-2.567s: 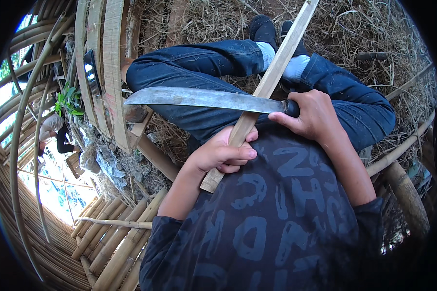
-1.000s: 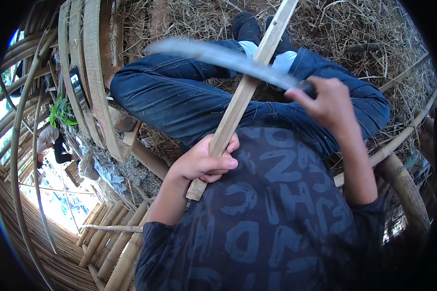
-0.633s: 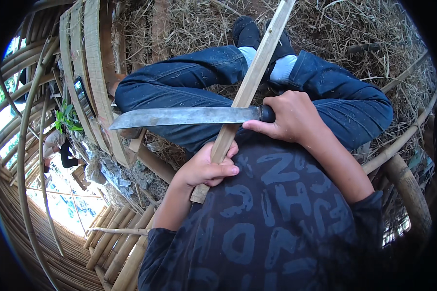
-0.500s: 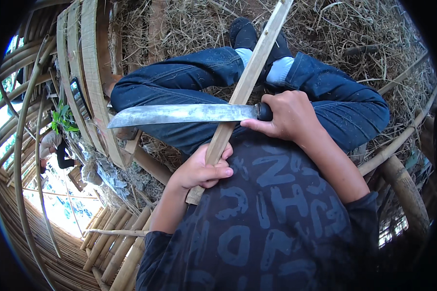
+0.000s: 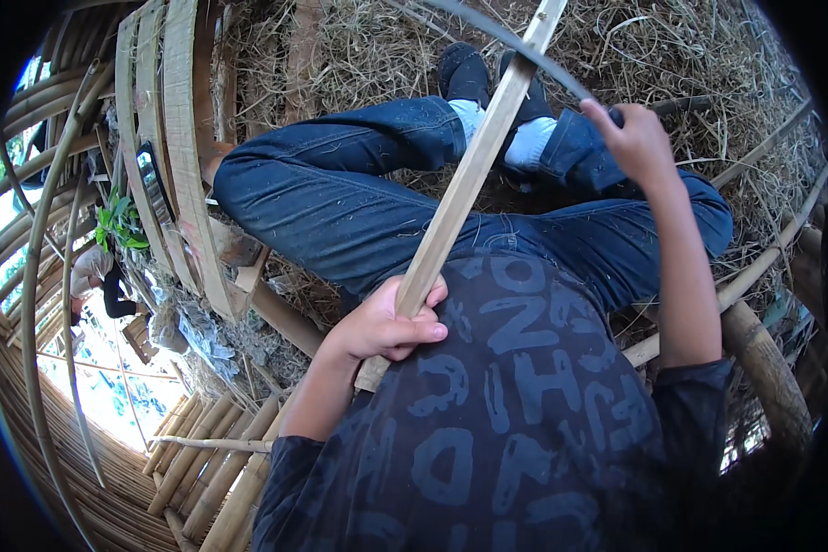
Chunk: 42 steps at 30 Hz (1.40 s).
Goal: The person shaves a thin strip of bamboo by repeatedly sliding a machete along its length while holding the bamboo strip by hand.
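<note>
My left hand (image 5: 396, 320) is wrapped round the lower end of a long wooden stick (image 5: 465, 179), close against my dark printed shirt. The stick slants up and away to the right, over my crossed legs, past the upper edge of the view. My right hand (image 5: 637, 143) grips the dark handle of a machete (image 5: 524, 48) beyond my right knee. The blade is seen nearly edge-on and lies across the stick near its far end, its tip cut off by the upper edge. Whether the blade touches the stick I cannot tell.
Wooden planks (image 5: 182, 120) stand at the left with a dark phone-like object (image 5: 155, 175) by them. Dry straw (image 5: 672, 46) covers the ground ahead. A bamboo pole (image 5: 745, 281) runs along the right. Another person (image 5: 97, 276) is at the far left, near bamboo walling.
My right hand has moved away and to the right with the machete, from the stick's near part toward its far end. The blade has turned edge-on. The left hand has hardly moved.
</note>
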### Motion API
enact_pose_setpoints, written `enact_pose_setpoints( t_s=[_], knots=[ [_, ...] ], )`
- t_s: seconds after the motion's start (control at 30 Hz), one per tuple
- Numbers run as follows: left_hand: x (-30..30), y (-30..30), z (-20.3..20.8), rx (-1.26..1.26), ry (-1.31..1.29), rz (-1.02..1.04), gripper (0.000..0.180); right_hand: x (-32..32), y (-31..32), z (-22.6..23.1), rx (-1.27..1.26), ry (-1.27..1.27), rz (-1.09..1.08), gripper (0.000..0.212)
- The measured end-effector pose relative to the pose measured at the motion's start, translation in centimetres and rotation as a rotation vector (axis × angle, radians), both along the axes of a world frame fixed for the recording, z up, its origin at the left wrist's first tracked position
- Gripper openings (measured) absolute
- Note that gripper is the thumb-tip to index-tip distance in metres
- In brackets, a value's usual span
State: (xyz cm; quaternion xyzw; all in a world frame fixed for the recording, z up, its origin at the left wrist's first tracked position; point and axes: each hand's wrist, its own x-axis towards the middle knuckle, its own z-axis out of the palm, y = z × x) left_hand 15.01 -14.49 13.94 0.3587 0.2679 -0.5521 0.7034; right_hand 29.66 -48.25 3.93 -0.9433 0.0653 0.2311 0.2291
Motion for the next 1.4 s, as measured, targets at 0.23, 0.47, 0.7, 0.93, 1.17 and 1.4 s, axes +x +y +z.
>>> enact_pose_setpoints(
  t_s=[0.23, 0.47, 0.7, 0.93, 1.17, 1.4],
  knots=[
    [0.5, 0.7, -0.2, -0.022, 0.044, 0.072, 0.039, 0.8, -0.6, -1.2, -0.033, -0.039, -0.067, 0.079],
    [0.6, 1.0, -0.3, -0.056, 0.104, 0.063, 0.035, -4.2, 3.9, 0.7, 0.154, -0.079, -0.008, 0.072],
    [1.1, 0.6, 0.3, 0.160, -0.034, -0.093, 0.037, -3.1, 5.8, 1.3, 0.186, -0.129, 0.306, 0.070],
    [0.9, 0.4, 0.0, 0.140, 0.001, -0.097, 0.037, 4.9, -1.2, -3.8, 0.088, 0.020, -0.050, 0.079],
    [1.4, 1.1, -0.1, 0.139, 0.023, -0.104, 0.034, 4.3, 0.5, -2.5, -0.026, -0.113, -0.002, 0.077],
    [1.4, 1.7, -0.7, 0.042, 0.147, -0.020, 0.026, -0.1, 3.1, -1.1, 0.075, -0.207, 0.290, 0.075]
  ],
)
